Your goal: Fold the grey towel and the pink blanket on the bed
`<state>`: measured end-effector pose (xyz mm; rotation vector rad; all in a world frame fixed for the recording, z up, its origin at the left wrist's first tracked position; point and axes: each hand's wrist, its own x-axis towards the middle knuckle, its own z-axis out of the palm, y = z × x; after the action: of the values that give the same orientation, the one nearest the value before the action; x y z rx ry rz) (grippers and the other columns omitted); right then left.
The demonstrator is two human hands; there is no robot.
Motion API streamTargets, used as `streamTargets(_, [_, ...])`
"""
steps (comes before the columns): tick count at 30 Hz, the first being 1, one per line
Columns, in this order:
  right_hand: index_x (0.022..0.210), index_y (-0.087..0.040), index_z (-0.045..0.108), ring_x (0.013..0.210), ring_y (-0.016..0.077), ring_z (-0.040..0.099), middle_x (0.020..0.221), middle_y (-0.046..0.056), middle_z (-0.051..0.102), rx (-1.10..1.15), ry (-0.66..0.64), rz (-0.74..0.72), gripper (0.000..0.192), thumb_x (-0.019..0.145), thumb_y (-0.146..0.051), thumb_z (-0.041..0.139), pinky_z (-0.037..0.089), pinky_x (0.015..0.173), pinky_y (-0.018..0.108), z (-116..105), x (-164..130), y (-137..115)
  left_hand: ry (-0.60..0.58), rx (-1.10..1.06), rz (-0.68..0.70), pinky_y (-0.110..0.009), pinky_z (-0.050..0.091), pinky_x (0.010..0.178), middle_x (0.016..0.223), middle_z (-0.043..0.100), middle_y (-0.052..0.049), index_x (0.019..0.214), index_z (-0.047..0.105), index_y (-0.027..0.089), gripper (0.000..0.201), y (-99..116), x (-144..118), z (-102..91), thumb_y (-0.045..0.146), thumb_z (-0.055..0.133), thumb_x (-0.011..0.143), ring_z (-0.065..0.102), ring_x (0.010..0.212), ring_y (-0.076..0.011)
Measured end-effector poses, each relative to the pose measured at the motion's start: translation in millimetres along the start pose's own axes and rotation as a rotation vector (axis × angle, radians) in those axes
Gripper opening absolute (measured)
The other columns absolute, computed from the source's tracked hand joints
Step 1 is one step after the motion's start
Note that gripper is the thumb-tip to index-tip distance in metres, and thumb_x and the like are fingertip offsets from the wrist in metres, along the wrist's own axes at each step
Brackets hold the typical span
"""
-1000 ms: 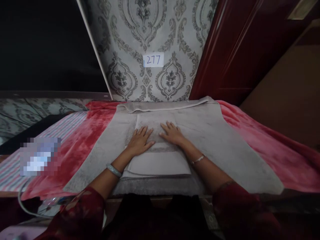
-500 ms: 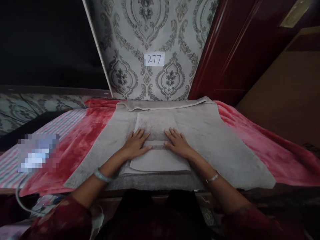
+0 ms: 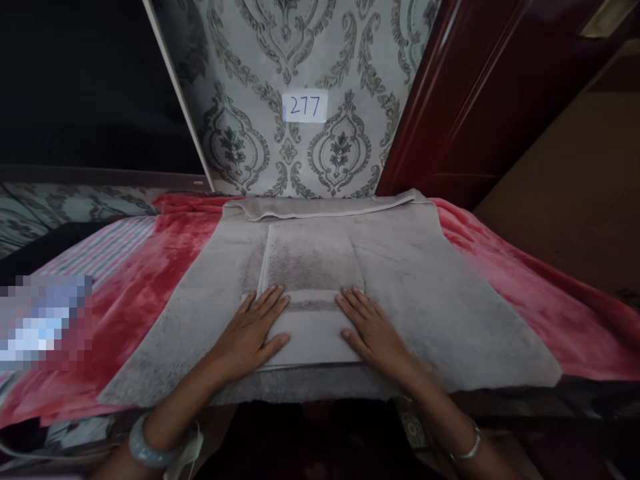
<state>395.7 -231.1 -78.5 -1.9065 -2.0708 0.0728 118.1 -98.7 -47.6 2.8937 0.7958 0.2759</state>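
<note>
A grey folded towel (image 3: 313, 257) lies in the middle of a larger grey plush cloth (image 3: 440, 307). My left hand (image 3: 253, 330) rests flat on the towel's near left side, fingers stretched forward and thumb apart. On the near right side lies my right hand (image 3: 375, 333), also flat with the fingers extended. Neither hand grips anything. A pale, smooth band of the towel shows between the two hands, and its far part has a darker, rougher nap.
Under the grey cloth is a red blanket (image 3: 185, 267), with a striped cloth (image 3: 113, 243) at the left. A pixelated object (image 3: 45, 320) sits there too. Behind are a dark screen (image 3: 90, 87), a patterned wall with a paper (image 3: 305, 105) reading 277, and a dark red door (image 3: 460, 100).
Both hands have slid toward me over the towel, from its middle to its near part, staying flat. More of its far part now shows. The camera view has shifted slightly.
</note>
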Motion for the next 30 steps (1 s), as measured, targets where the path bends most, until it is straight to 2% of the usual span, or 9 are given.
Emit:
streamTargets(5, [0.159,-0.028,0.021,0.152,0.0237,0.018,0.164,0.004,0.024,0.068,0.025,0.056,0.06,0.102,-0.04,0.035,0.027,0.119,0.052,2,-17,7,0.052,0.033,-0.072,-0.055,0.025,0.121,0.163,0.027,-0.007,0.158,0.025,0.025,0.066,-7,-24,6.1,0.052,0.037,0.098,0.025,0.15,-0.0261])
streamTargets(9, [0.155,-0.028,0.035,0.148,0.0254,0.029,0.159,0.006,0.036,0.11,0.051,0.059,0.056,0.1,-0.041,0.039,0.028,0.118,0.055,-18,-14,7,0.146,0.066,-0.152,-0.059,0.026,0.12,0.159,0.036,-0.008,0.154,0.034,0.026,0.062,3,-32,2.8,0.052,0.035,0.098,0.027,0.15,-0.0286])
streamTargets(11, [0.153,-0.026,0.039,0.148,0.0246,0.03,0.157,0.006,0.04,0.093,0.088,0.035,0.053,0.101,-0.036,0.037,0.025,0.12,0.055,-29,-4,-6,0.198,0.082,-0.136,-0.057,0.024,0.121,0.158,0.04,-0.009,0.152,0.038,0.024,0.06,16,-30,0.0,0.049,0.034,0.098,0.028,0.149,-0.0277])
streamTargets(13, [0.154,-0.022,0.037,0.149,0.0227,0.026,0.159,0.006,0.036,0.065,0.082,-0.03,0.054,0.1,-0.03,0.034,0.022,0.122,0.053,-33,9,-27,0.216,0.087,-0.083,-0.053,0.024,0.122,0.158,0.04,-0.009,0.153,0.038,0.021,0.059,31,-23,0.1,0.046,0.034,0.099,0.028,0.15,-0.0258])
streamTargets(16, [0.154,-0.018,0.034,0.151,0.0224,0.023,0.161,0.007,0.032,0.017,-0.034,-0.123,0.056,0.099,-0.026,0.036,0.021,0.122,0.051,-25,25,-58,0.196,0.115,-0.028,-0.053,0.028,0.121,0.157,0.04,-0.013,0.152,0.038,0.016,0.062,46,-15,8.8,0.047,0.04,0.098,0.03,0.149,-0.0279])
streamTargets(19, [0.154,-0.017,0.035,0.151,0.0236,0.023,0.161,0.007,0.031,-0.028,-0.101,-0.129,0.056,0.1,-0.029,0.037,0.021,0.122,0.053,-11,27,-69,0.194,0.147,-0.021,-0.055,0.03,0.119,0.157,0.039,-0.015,0.151,0.039,0.015,0.064,48,-14,22.0,0.048,0.044,0.097,0.033,0.147,-0.0301])
streamTargets(23, [0.155,-0.018,0.034,0.15,0.0243,0.023,0.161,0.007,0.03,-0.06,-0.087,-0.057,0.058,0.1,-0.036,0.041,0.023,0.122,0.053,-5,13,-53,0.257,0.163,-0.008,-0.053,0.031,0.118,0.157,0.039,-0.016,0.151,0.038,0.015,0.062,44,-18,30.1,0.047,0.043,0.098,0.032,0.148,-0.0297])
streamTargets(30, [0.159,-0.025,0.02,0.15,0.0232,0.024,0.162,0.006,0.028,-0.05,0.006,0.086,0.061,0.102,-0.041,0.036,0.028,0.119,0.054,-3,-25,-22,0.331,0.172,0.008,-0.054,0.033,0.116,0.156,0.042,-0.016,0.149,0.039,0.013,0.06,45,-19,29.3,0.044,0.044,0.098,0.036,0.145,-0.0304])
